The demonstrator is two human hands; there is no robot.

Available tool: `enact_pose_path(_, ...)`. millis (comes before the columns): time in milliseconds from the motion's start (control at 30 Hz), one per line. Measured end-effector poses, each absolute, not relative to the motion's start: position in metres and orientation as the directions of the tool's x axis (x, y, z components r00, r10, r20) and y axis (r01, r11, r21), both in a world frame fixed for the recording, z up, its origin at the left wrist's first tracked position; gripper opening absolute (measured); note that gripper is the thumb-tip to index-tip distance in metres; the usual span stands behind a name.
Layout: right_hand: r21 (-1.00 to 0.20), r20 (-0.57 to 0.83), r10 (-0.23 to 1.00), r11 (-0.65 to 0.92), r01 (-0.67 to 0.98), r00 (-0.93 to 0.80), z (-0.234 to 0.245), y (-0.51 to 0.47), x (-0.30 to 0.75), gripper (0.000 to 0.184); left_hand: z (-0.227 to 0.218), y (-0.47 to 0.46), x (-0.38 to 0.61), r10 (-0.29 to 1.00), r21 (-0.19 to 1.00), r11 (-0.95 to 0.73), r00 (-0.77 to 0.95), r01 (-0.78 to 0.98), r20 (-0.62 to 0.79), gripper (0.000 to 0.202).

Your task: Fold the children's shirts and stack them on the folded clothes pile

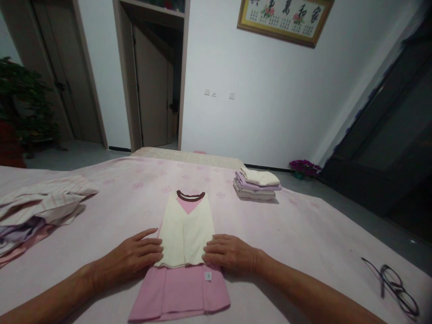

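Observation:
A folded cream-and-pink top (184, 231) lies flat on the pink bedsheet (293, 229), its dark brown collar at the far end and its pink lower part (178, 293) towards me. My left hand (133, 254) rests flat against the top's left folded edge, and my right hand (227, 254) lies palm down on its right edge. Neither hand grips the cloth. A small white label (208, 276) shows near my right hand. Beyond the top sits a neat stack of folded clothes (256, 184).
A loose heap of striped and pink clothes (37, 211) lies at the bed's left side. Dark-framed glasses (393, 288) rest at the right. The far bed edge meets a grey floor, with a potted plant (23, 99) and purple flowers (303, 168) beyond.

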State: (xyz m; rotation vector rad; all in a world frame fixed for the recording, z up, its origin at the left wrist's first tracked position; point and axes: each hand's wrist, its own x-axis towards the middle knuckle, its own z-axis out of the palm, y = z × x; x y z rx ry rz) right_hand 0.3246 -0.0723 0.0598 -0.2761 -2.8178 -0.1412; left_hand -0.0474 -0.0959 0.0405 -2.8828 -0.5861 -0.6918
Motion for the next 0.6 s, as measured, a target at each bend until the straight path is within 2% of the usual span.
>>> enact_pose_path(200,-0.089,0.369,0.182,0.983,0.160,-0.912,0.054,-0.069,0.324,0.027,0.038,-0.091,-0.043,0.410,0.128,-0.910,0.806,0.395,0.426,0.027)
enact_pose_path(333,-0.219,0.448,0.241,0.963,0.156,-0.861,0.047,-0.066,0.328,0.031,0.032,-0.088,-0.042,0.518,0.344,-0.853,0.721,0.393,0.460,0.030)
enact_pose_path(367,-0.283,0.475,0.298,0.943,0.176,-0.828,0.045,-0.066,0.328,0.031,0.031,-0.087,-0.041,0.584,0.431,-0.804,0.681,0.409,0.443,0.032)
enact_pose_path(433,-0.486,0.471,0.479,0.842,0.236,-0.741,0.042,-0.063,0.325,0.032,0.030,-0.082,-0.038,0.748,0.623,-0.639,0.554,0.451,0.366,0.035)
enact_pose_path(533,-0.800,0.354,0.798,0.528,0.283,-0.489,0.042,-0.049,0.311,0.042,0.035,-0.067,-0.025,0.949,0.844,-0.297,0.239,0.447,0.207,0.040)
enact_pose_path(600,-0.916,0.247,0.927,0.319,0.243,-0.282,0.042,-0.034,0.300,0.048,0.040,-0.052,-0.015,0.996,0.934,-0.092,0.052,0.345,0.079,0.041)
